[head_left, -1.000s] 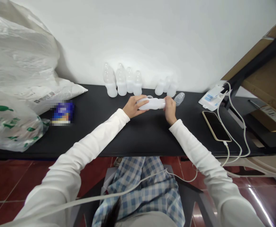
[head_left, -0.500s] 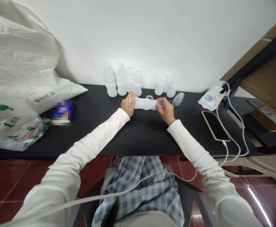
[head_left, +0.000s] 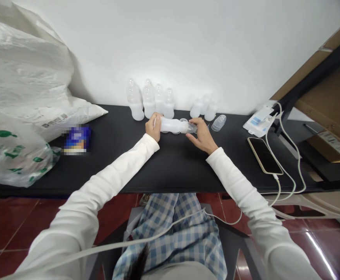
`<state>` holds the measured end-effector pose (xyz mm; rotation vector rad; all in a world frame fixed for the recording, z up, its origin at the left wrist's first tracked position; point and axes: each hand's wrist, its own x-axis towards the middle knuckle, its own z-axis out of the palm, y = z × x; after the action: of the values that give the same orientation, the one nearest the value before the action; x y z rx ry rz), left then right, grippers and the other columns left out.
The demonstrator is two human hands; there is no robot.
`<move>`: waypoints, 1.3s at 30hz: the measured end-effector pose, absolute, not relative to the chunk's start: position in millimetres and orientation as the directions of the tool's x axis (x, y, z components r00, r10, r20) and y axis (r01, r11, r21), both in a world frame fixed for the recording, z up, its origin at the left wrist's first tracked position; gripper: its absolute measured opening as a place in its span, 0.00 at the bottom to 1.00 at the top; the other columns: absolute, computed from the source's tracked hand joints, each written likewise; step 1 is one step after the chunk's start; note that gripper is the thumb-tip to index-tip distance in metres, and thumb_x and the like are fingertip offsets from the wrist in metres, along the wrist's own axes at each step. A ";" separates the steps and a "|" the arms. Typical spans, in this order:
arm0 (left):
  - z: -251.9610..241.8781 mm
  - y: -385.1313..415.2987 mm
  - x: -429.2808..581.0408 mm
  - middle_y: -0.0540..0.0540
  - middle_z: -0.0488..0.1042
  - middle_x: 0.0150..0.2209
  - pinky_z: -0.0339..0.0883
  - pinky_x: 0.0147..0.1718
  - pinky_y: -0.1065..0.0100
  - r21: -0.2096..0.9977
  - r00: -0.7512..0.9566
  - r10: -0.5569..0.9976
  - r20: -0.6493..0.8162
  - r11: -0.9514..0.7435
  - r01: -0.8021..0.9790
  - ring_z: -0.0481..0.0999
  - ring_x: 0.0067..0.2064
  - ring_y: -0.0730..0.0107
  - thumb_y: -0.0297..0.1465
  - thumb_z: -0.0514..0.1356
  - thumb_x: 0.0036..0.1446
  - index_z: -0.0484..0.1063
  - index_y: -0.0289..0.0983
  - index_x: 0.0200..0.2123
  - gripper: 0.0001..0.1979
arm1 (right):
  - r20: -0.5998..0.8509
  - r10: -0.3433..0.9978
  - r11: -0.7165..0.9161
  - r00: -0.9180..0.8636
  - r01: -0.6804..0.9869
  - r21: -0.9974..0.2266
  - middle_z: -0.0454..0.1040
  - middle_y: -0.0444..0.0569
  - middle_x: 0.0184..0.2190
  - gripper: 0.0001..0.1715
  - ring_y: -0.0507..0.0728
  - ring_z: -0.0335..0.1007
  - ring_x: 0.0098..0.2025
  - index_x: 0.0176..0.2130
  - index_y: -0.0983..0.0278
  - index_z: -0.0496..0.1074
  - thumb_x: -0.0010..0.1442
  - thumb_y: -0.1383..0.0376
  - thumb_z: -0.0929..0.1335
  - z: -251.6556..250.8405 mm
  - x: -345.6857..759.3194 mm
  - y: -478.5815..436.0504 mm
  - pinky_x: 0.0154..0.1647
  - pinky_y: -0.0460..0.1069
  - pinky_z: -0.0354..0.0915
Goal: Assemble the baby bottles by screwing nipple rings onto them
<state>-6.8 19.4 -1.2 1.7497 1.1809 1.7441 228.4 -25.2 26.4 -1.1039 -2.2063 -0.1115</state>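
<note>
A white baby bottle (head_left: 171,125) with a clear domed cap (head_left: 191,127) lies sideways just above the table, its cap pointing right. My left hand (head_left: 154,126) is wrapped round its base end. My right hand (head_left: 202,136) is beside the cap, thumb and fingers spread to either side of it, not gripping. Behind the bottle, partly hidden, clear ring-like parts (head_left: 183,119) rest on the table. A loose clear cap (head_left: 218,123) lies to the right of my right hand.
Several capped bottles (head_left: 135,105) stand by the wall at left, and uncapped white bottles (head_left: 196,108) at right. Plastic bags (head_left: 21,77) and a blurred blue packet (head_left: 77,138) are at far left. A phone (head_left: 265,155), cables and a power strip (head_left: 259,121) lie right.
The bottle has shifted slightly left with my left hand. My right hand has loosened from the cap, its fingers now spread apart.
</note>
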 end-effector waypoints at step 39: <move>50.1 101.1 117.2 0.26 0.72 0.55 0.63 0.60 0.53 0.673 0.087 0.990 0.110 -0.139 0.726 0.68 0.65 0.42 0.22 0.69 0.52 0.61 0.29 0.56 0.31 | 0.757 0.430 0.201 0.492 0.765 -0.611 0.68 0.59 0.50 0.28 0.64 0.67 0.55 0.53 0.63 0.61 0.68 0.44 0.58 25.8 267.6 -2.5 0.60 0.66 0.60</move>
<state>117.2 101.1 50.1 1.9217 1.6851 0.7776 267.6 -2.5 25.8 -1.4269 -1.1214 -0.3207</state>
